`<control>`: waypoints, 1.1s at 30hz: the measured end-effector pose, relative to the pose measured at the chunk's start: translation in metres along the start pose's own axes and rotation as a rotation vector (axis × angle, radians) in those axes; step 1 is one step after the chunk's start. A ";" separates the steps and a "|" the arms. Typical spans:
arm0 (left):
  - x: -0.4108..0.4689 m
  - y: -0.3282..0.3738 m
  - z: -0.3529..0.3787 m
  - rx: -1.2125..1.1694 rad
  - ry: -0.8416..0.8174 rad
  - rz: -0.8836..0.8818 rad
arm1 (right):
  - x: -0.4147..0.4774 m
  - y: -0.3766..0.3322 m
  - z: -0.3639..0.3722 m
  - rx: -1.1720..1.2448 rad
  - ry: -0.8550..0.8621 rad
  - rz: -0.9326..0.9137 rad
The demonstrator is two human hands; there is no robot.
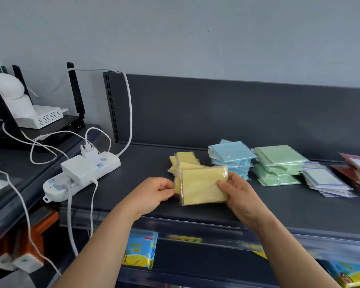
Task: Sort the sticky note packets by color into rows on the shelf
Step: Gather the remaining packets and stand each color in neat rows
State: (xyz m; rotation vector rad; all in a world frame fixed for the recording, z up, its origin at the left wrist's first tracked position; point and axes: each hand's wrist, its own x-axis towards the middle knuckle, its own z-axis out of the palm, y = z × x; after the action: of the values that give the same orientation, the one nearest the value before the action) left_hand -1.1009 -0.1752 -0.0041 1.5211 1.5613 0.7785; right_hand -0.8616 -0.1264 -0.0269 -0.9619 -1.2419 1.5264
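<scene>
Though nearby, power strip (pixel 110 163) clear of packets (pixel 202 186).

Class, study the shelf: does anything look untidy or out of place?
No colours look mixed, but the blue pile and green pile are slumped and fanned rather than squared. A white power strip lies at the shelf end, left of the yellow packets.

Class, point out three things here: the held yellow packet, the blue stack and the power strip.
Yellow packet (pixel 200 188): head view, middle of its front face.
Blue stack (pixel 233 151): head view, face of the top packet.
Power strip (pixel 112 165): head view, bare right end.
</scene>
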 end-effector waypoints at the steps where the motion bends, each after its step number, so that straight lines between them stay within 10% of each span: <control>1: -0.001 0.004 -0.001 0.036 0.000 0.003 | -0.001 0.000 0.001 -0.002 0.010 -0.017; 5: -0.003 0.016 0.003 -0.195 -0.023 0.098 | -0.004 0.001 0.005 -0.134 0.018 -0.141; 10: 0.001 0.014 0.018 0.091 0.071 0.123 | -0.015 -0.002 0.013 -0.500 -0.028 -0.175; 33: -0.002 0.008 0.013 0.229 0.049 0.178 | -0.010 -0.023 0.017 -0.821 -0.006 -0.311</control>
State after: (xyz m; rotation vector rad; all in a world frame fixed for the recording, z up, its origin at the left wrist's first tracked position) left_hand -1.0853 -0.1775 -0.0035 1.8399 1.6102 0.7610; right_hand -0.8712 -0.1395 -0.0009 -1.1846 -1.9745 0.7583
